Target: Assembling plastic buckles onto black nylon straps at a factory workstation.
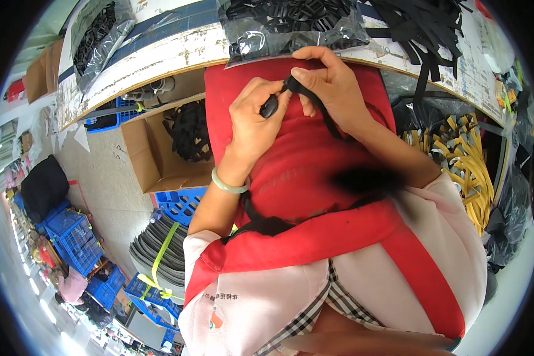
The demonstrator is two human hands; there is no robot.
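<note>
1) the black strap [321,108] is up between the person's two hands, above the red apron [291,145] and near the edge of the worktop [202,52]
2) it looks flat, narrow and matt, like woven webbing, bending down from the fingertips past the right palm; a smooth, rounded black piece [269,107] shows at the left hand [252,113], though from where i stand i can't tell whether it's a fold or a fitting
3) the left grip is closed, fingers curled about that piece; the right hand [332,86] has its grip on the strap, thumb pressing it, the upper finger held away
4) the worktop is scuffed white with a bare wooden edge; on it sits a clear, crinkled plastic bag [249,46] of hard black buckles [314,15], and limp black straps [418,32] dangle over to the right
5) lower down, a brown cardboard box [141,148] holds a dark tangle [190,133], and yellow straps [474,178] lie bundled opposite
6) a smooth, pale green bangle [230,186] rings the left wrist
</note>
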